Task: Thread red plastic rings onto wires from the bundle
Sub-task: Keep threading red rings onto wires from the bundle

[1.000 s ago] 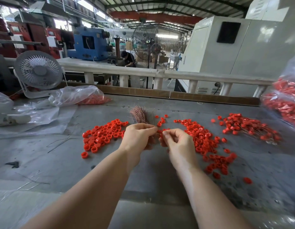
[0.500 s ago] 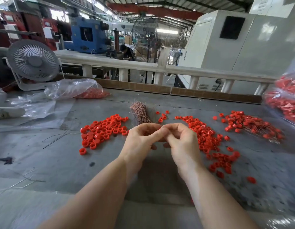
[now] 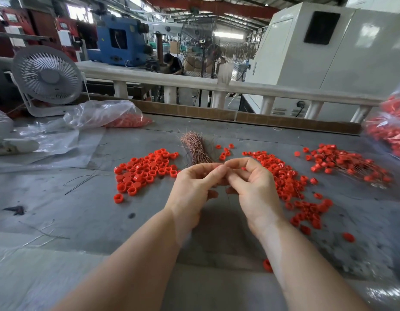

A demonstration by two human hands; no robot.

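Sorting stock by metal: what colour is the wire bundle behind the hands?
Coppery pink-brown wire bundle, seen in the head view.

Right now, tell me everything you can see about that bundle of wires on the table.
The wire bundle is a tuft of many thin, copper-pink strands lying on the grey table. Its far ends splay out loosely like a brush; its near end disappears behind the left hand, so any grip there cannot be seen. It sits between two spreads of red rings, touching neither.
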